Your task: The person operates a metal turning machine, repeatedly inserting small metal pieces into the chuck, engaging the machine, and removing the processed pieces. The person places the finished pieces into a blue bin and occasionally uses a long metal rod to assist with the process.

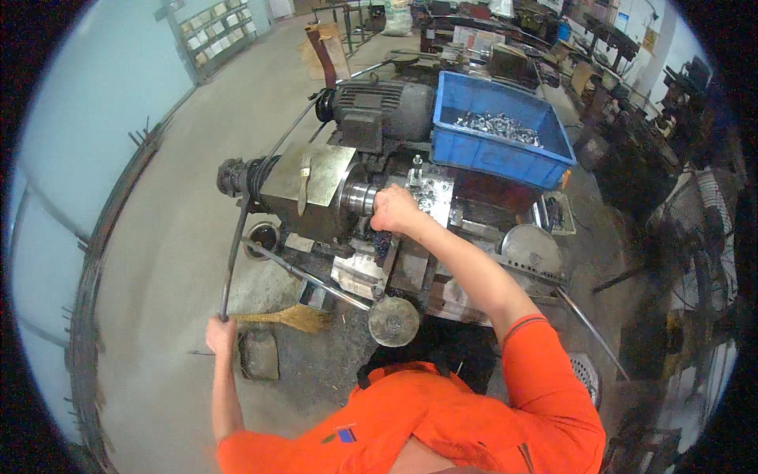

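While gripping the lower end of the long dark metal rod (230,272) with clenched left hand (222,335), held right hand (395,210), with curled fingers, at the shiny cylindrical steel chuck (361,198), on the right side of the boxy grey lathe head (324,225); could not tell exactly the thing inside these fingers.

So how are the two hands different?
The left hand grips the end of a long dark bar, while the right hand is at a shiny metal cylinder. The left hand is out beside the machine; the right hand is in among its parts. Both are bare.
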{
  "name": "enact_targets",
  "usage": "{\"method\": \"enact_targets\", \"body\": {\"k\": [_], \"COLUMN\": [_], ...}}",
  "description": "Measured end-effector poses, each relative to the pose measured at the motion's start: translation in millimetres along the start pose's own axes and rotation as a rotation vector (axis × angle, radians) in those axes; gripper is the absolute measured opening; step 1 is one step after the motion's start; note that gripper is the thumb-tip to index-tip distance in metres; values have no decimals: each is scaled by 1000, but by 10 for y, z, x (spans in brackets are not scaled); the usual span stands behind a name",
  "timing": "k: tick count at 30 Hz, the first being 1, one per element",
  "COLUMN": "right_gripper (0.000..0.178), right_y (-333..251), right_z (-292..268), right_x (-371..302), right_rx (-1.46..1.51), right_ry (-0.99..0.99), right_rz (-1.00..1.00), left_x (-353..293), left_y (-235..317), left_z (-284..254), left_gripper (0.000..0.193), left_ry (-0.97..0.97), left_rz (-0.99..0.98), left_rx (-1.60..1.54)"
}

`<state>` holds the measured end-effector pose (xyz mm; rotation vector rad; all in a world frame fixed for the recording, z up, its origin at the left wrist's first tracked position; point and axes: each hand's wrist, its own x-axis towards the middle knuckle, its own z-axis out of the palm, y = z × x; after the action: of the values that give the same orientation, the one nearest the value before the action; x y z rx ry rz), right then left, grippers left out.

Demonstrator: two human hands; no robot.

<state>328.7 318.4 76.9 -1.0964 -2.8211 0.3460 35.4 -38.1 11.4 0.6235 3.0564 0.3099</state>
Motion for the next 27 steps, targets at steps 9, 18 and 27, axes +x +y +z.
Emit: {"method": "enact_targets", "body": {"k": [9, 18, 27], "right_gripper": [31, 44, 42], "right_y": [55, 989, 893], "right_z": [-254, -1384, -366], "right_x": [-243, -801, -2146], "right_rx": [-265, -247, 38], "right_ry": [203, 957, 769], "right_rz": [-64, 67, -21], "left_x": [-335, -174, -74], "left_y": [137, 1066, 2457], "left_z": [71, -601, -482], "left_gripper": [33, 43, 40], "left_ry": [47, 259, 241], "left_rz": [117, 641, 871], "left_rx": [-102, -299, -404]}}
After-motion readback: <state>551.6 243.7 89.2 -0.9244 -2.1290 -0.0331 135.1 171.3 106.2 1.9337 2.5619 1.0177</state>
